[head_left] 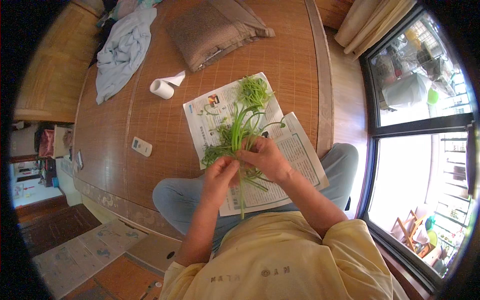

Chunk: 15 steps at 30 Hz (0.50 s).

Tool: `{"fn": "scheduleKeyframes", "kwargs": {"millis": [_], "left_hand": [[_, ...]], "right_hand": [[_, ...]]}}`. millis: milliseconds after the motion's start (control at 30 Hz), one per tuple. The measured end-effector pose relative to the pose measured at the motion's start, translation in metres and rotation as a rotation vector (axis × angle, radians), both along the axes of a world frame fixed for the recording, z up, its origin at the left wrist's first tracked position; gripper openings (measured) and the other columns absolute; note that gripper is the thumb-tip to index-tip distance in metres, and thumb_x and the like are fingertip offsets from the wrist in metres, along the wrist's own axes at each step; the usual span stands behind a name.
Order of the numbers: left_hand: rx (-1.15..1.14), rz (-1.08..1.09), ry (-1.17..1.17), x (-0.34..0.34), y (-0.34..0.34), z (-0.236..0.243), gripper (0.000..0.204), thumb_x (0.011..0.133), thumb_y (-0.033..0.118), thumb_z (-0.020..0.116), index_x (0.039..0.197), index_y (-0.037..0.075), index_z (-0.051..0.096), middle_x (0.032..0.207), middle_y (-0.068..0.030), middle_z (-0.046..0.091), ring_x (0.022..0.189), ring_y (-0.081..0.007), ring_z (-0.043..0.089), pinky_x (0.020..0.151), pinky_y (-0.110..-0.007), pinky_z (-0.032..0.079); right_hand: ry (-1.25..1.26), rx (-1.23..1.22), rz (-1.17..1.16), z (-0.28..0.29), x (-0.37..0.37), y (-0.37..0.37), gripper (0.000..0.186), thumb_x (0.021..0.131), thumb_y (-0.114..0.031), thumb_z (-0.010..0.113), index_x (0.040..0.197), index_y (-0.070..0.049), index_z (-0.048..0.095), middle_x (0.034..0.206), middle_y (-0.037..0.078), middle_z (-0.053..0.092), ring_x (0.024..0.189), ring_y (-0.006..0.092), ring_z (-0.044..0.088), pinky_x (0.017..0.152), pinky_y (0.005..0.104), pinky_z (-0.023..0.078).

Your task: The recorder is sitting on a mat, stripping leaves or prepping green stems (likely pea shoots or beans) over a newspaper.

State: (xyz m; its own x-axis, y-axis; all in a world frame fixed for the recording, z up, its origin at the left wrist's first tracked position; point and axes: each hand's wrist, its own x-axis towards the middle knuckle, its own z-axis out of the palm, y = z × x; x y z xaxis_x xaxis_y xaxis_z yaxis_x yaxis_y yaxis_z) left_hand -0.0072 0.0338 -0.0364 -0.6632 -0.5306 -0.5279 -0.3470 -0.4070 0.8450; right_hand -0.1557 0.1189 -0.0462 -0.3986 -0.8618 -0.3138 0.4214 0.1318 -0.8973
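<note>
Both of my hands meet over newspaper sheets (300,157) spread in front of my crossed legs. My right hand (267,159) is closed around a small bunch of long green vegetable stalks (239,131), which curve away from me. Pinched at the lower part of the stalks, my left hand (220,175) sits close beside the right; one pale stem hangs below it toward my shirt. Leafy green tops (212,154) lie on the paper just left of the stalks. Farther off, a heap of thin cut green stems (253,93) rests on the paper's far end.
I sit on a brown woven mat (155,120). A white paper roll (162,89) and a white remote control (142,146) lie to the left. Beyond are a brown cushion (217,32) and a light blue cloth (125,52). A dark-framed window (372,131) stands at the right.
</note>
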Motion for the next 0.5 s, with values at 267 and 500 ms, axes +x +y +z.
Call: {"fn": "scheduleKeyframes", "kwargs": {"millis": [267,500], "left_hand": [[0.361,0.320,0.133,-0.006,0.004,-0.004,0.012,0.092,0.017,0.057,0.092,0.007,0.061,0.076,-0.0003,0.060,0.063,-0.0092,0.056,0.054,-0.023,0.044],[0.593,0.397,0.268,0.003,-0.006,-0.026,0.011,0.091,0.012,0.054,0.094,0.004,0.062,0.088,-0.0051,0.063,0.079,-0.0142,0.060,0.069,-0.027,0.049]], "right_hand": [[0.822,-0.150,-0.176,0.003,0.016,0.006,0.008,0.082,-0.004,0.065,0.088,-0.005,0.061,0.082,0.009,0.061,0.071,0.0214,0.060,0.063,0.0304,0.049],[1.185,-0.391,0.047,0.029,0.014,0.007,0.018,0.075,0.000,0.063,0.092,-0.004,0.061,0.086,0.012,0.059,0.080,0.0325,0.060,0.070,0.0353,0.050]]}}
